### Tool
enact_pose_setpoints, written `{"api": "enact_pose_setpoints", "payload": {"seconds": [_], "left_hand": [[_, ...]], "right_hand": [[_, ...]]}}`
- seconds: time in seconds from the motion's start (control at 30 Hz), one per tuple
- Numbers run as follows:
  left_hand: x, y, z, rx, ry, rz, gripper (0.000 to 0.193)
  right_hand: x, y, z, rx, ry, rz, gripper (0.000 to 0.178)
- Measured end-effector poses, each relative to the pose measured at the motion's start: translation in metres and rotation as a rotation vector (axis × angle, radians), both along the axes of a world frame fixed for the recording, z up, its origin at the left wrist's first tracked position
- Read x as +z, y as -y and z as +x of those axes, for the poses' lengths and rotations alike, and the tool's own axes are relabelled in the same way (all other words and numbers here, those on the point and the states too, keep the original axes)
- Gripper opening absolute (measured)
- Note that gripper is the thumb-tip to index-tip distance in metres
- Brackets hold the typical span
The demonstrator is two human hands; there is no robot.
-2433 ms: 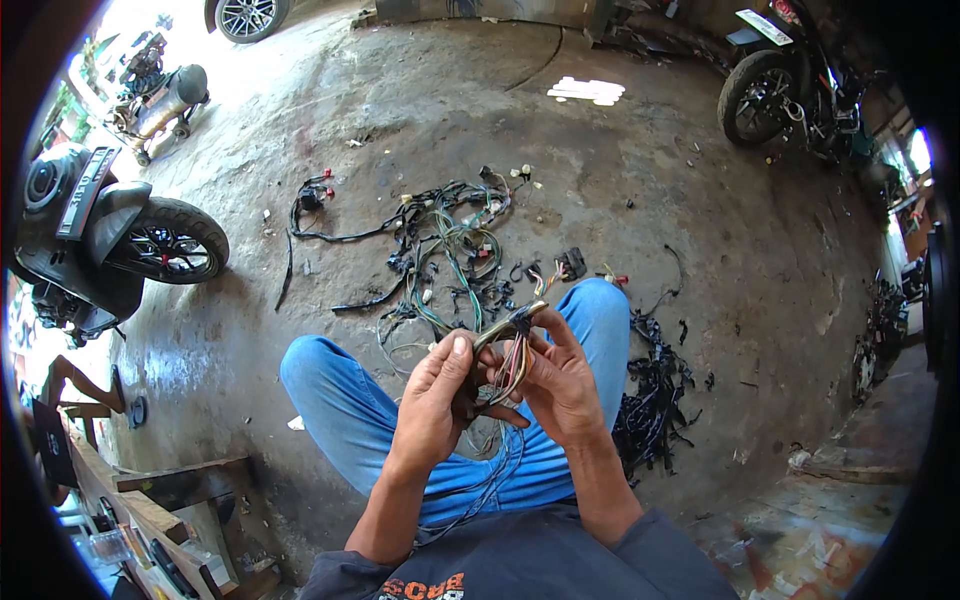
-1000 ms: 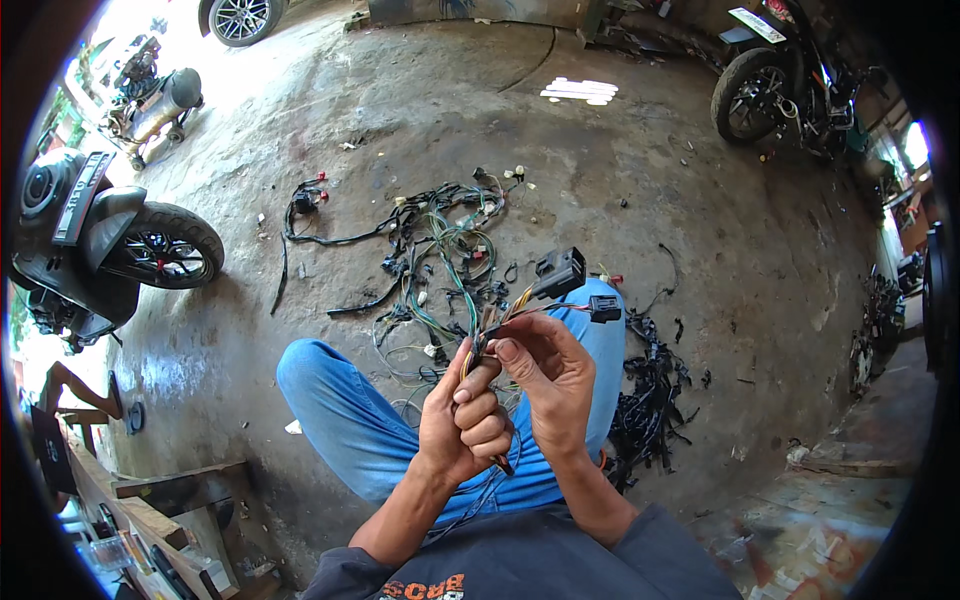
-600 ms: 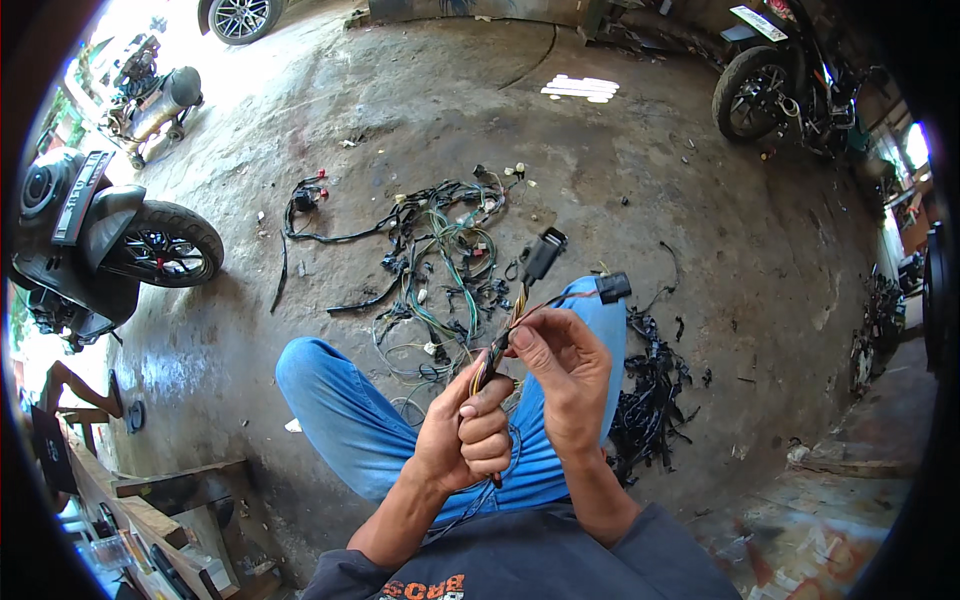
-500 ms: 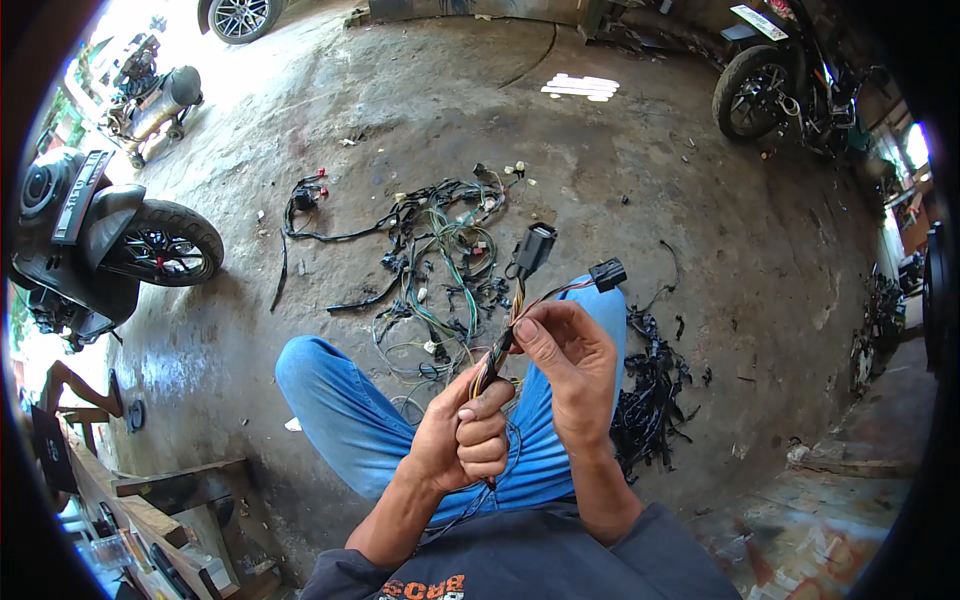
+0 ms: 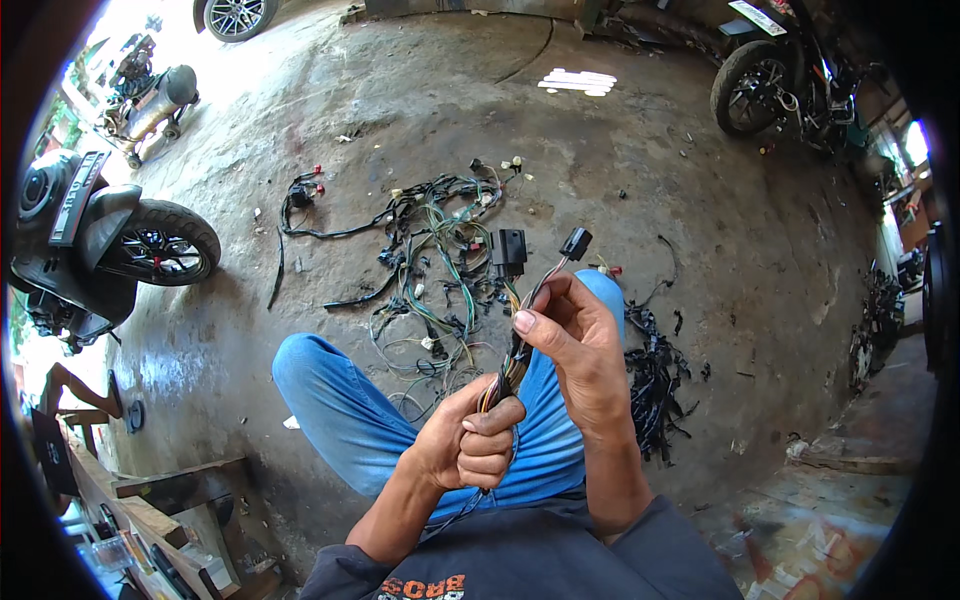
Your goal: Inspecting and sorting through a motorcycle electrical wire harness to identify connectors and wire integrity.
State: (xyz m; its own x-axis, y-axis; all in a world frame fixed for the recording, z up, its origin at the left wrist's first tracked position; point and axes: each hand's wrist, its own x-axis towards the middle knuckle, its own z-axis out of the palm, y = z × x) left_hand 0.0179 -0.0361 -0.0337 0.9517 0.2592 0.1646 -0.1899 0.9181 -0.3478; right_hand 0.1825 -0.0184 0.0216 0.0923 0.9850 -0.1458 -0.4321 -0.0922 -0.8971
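Note:
My left hand [image 5: 472, 440] is closed in a fist around the lower part of a wiring harness [image 5: 514, 368], a bundle of thin coloured wires partly wrapped in black. Higher up, my right hand [image 5: 578, 345] pinches some of its wires between thumb and fingers. Two black plug connectors top the bundle: a larger one [image 5: 508, 252] standing upright and a smaller one [image 5: 576, 243] to its right, on its own short wires. Thin wires trail below my left fist across my lap.
A tangled wiring loom [image 5: 440, 235] with green and black wires lies on the concrete floor ahead. Black scraps are heaped [image 5: 655, 390] beside my right knee. Motorbikes stand at left [image 5: 160, 243] and far right [image 5: 750, 90]. A wooden bench [image 5: 150, 510] is at lower left.
Both connectors have shifted left, and the larger one has turned more upright. My right hand has moved slightly right and down, its thumb still against the wires. My left fist keeps its hold.

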Motion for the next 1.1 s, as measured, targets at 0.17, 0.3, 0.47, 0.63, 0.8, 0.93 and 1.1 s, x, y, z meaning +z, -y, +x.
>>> {"api": "enact_pose_setpoints", "payload": {"seconds": [0.17,0.3,0.47,0.63,0.8,0.93,1.1], "left_hand": [[0.004,-0.001,0.001,-0.001,-0.005,0.066,0.055],[0.007,0.000,0.001,0.001,-0.026,0.084,0.055],[0.008,0.000,0.002,0.011,0.001,0.098,0.055],[0.010,0.001,0.001,0.038,0.033,0.061,0.055],[0.015,0.005,0.003,0.166,0.101,-0.034,0.055],[0.021,0.004,0.003,0.205,0.166,-0.088,0.055],[0.016,0.004,0.006,0.132,0.219,-0.059,0.056]], "right_hand": [[-0.006,0.002,0.005,0.011,-0.075,-0.023,0.021],[-0.009,0.002,0.006,0.047,-0.187,-0.043,0.021],[-0.012,0.004,0.007,0.077,-0.287,-0.050,0.019],[-0.016,0.006,0.006,0.105,-0.389,-0.049,0.017],[-0.013,0.008,0.004,0.144,-0.363,0.044,0.024],[-0.010,0.013,0.005,0.248,-0.191,0.077,0.041],[-0.004,0.017,0.002,0.320,-0.168,0.087,0.036]]}}
